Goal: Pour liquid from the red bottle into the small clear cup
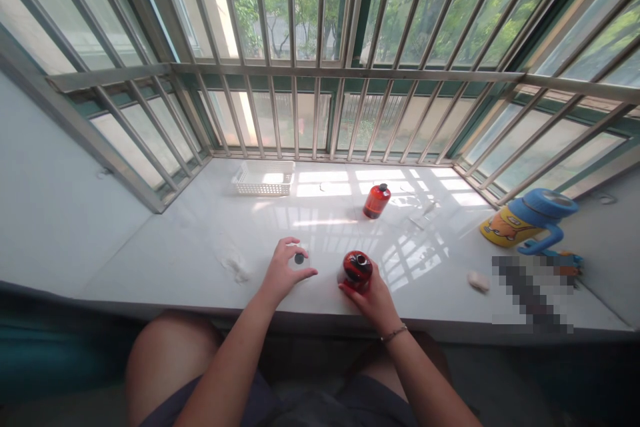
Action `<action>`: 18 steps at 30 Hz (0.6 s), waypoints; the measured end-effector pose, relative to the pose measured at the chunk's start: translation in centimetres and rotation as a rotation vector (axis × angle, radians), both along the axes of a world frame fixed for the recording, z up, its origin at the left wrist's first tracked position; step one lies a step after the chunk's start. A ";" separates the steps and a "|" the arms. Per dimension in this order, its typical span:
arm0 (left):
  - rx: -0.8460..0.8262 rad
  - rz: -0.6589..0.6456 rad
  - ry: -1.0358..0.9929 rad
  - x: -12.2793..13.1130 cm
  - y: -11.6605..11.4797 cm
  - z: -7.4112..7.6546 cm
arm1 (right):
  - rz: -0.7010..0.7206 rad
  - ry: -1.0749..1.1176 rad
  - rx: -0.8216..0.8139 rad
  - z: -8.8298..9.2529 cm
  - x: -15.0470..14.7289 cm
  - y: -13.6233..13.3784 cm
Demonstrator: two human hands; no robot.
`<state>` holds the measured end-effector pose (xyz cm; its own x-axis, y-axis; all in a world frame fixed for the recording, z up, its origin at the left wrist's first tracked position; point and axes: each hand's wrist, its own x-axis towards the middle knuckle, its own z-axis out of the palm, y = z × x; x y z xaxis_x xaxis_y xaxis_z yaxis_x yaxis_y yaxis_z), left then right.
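My right hand (373,300) is wrapped round a dark red bottle (357,268) near the sill's front edge; a round opening shows at its top. To its left, my left hand (287,270) has its thumb and fingers spread apart. Between those fingers a small dark round cap (299,258) shows on the white surface, and no grip on it is visible. Farther back stands a second red bottle (377,201) with a black cap, untouched.
A white perforated basket (264,188) sits at the back left of the white sill (200,227). On the right are a blue and yellow mug (520,220), a small pale lump (479,281) and a blurred-out patch. Metal bars (320,72) line the window behind.
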<state>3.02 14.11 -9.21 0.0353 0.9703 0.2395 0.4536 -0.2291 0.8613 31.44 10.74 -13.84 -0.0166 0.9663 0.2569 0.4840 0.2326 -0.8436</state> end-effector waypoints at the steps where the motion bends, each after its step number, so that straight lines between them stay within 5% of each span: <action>1: 0.000 0.001 -0.002 0.0 0.0 0.0 | 0.002 0.001 -0.001 0.0 0.0 0.0; 18: 0.039 0.011 -0.021 0.0 -0.1 -0.1 | 0.011 0.009 -0.023 0.3 -0.1 -0.1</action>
<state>3.05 14.05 -9.28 0.0191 0.9605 0.2777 0.4383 -0.2577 0.8611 31.39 10.61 -13.50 -0.0248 0.9716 0.2351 0.4740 0.2185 -0.8530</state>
